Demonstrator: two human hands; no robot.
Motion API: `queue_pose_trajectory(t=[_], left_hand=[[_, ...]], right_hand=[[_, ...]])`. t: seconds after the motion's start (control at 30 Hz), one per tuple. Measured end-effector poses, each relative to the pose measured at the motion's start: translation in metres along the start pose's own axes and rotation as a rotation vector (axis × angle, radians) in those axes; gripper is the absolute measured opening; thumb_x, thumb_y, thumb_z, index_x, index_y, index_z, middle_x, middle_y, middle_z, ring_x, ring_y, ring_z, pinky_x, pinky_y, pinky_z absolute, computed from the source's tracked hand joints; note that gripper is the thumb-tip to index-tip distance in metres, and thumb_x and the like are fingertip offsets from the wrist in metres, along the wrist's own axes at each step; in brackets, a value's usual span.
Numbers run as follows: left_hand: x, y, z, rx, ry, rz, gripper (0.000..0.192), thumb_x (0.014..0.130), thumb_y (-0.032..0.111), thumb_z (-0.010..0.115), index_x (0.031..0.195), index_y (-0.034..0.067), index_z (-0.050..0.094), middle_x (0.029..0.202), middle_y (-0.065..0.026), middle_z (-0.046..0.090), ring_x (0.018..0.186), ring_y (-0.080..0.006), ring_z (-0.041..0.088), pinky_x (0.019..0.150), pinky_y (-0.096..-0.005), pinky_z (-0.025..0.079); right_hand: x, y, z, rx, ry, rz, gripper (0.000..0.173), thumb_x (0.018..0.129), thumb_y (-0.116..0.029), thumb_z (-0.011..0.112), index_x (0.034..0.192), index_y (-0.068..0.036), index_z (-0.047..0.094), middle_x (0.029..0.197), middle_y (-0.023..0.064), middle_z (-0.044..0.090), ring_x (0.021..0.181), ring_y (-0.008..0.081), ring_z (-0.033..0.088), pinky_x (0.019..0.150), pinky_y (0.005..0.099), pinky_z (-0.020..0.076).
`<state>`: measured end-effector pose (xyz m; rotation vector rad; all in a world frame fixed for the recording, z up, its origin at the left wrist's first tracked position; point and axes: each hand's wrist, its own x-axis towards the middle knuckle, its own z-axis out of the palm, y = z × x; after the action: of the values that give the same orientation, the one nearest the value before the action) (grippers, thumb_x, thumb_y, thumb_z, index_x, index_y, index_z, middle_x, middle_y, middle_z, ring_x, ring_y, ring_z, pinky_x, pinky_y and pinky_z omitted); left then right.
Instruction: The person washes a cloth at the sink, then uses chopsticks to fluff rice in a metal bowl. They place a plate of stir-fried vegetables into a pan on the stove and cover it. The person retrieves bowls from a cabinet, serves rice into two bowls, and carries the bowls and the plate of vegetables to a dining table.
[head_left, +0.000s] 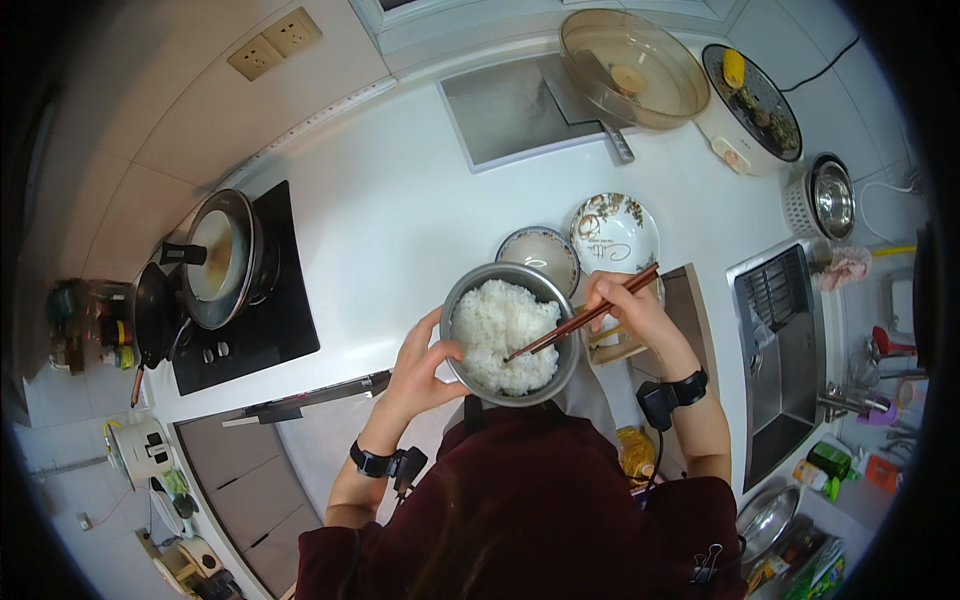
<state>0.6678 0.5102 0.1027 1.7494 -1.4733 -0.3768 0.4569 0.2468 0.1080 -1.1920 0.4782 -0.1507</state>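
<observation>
My left hand (421, 369) grips the near left side of a round metal bowl (564, 384), its thumb over the rim. Cooked white rice (501, 319) fills much of the bowl, which is held up in front of my body. Between the fingers of my right hand (628, 306) is a pair of dark red-brown chopsticks (581, 319), their tips touching the rice. Just beyond the bowl stands a ceramic bowl (534, 251) with a patterned rim, partly hidden by the metal one. Beside it sits a white flower-decorated plate (615, 225) bearing writing.
On the left, a lidded pan (217, 259) stands on a black cooktop (289, 300), near a dark wok (154, 315). A cleaver (574, 97) lies on a cutting board (499, 112) under a clear cover (660, 82). A steamer base (761, 112) holds food. At right is a sink (787, 382).
</observation>
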Motion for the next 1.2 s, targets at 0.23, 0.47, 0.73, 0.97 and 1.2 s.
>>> queue_pose_trajectory(t=[0.23, 0.47, 0.73, 0.97, 1.2], left_hand=[[0.027, 0.0, -0.005, 0.17, 0.044, 0.023, 0.042, 0.057, 0.028, 0.087, 0.083, 0.012, 0.057, 0.136, -0.0199, 0.044, 0.121, -0.0383, 0.045, 0.094, -0.0462, 0.041], [0.082, 0.026, 0.021, 0.287, 0.049, 0.119, 0.042, 0.054, 0.023, 0.086, 0.084, 0.01, 0.059, 0.131, -0.0214, 0.047, 0.117, -0.0389, 0.048, 0.094, -0.0474, 0.041], [0.13, 0.06, 0.062, 0.334, -0.029, 0.141, 0.041, 0.055, 0.02, 0.085, 0.085, 0.009, 0.06, 0.126, -0.0237, 0.05, 0.112, -0.0408, 0.051, 0.091, -0.0475, 0.042], [0.145, 0.068, 0.08, 0.321, -0.065, 0.086, 0.04, 0.055, 0.02, 0.085, 0.083, 0.008, 0.057, 0.123, -0.0237, 0.051, 0.107, -0.0405, 0.053, 0.086, -0.0465, 0.046], [0.15, 0.068, 0.079, 0.371, -0.099, 0.062, 0.042, 0.053, 0.021, 0.087, 0.082, 0.008, 0.059, 0.125, -0.0228, 0.051, 0.106, -0.0412, 0.055, 0.084, -0.0462, 0.049]], right_hand=[[-0.045, -0.073, 0.023, -0.512, -0.088, -0.36, 0.018, 0.09, -0.006, 0.055, 0.1, 0.002, 0.066, 0.091, 0.009, 0.061, 0.073, 0.0143, 0.063, 0.068, 0.0254, 0.0515], [-0.073, -0.067, 0.014, -0.713, 0.081, -0.611, 0.011, 0.085, -0.005, 0.061, 0.093, -0.002, 0.067, 0.103, 0.0112, 0.061, 0.086, 0.0213, 0.062, 0.076, 0.0287, 0.049], [-0.066, -0.003, -0.009, -0.804, 0.164, -0.768, 0.031, 0.08, 0.006, 0.06, 0.111, -0.002, 0.061, 0.116, 0.0151, 0.057, 0.096, 0.0266, 0.062, 0.078, 0.0315, 0.0515], [-0.063, 0.022, -0.048, -0.807, 0.314, -0.779, 0.038, 0.076, 0.009, 0.064, 0.112, -0.002, 0.061, 0.114, 0.0164, 0.058, 0.092, 0.0301, 0.063, 0.076, 0.0334, 0.0526], [-0.079, 0.032, -0.076, -0.671, 0.411, -0.617, 0.023, 0.085, 0.001, 0.059, 0.107, -0.002, 0.063, 0.109, 0.0167, 0.063, 0.095, 0.0281, 0.064, 0.081, 0.0329, 0.0516]])
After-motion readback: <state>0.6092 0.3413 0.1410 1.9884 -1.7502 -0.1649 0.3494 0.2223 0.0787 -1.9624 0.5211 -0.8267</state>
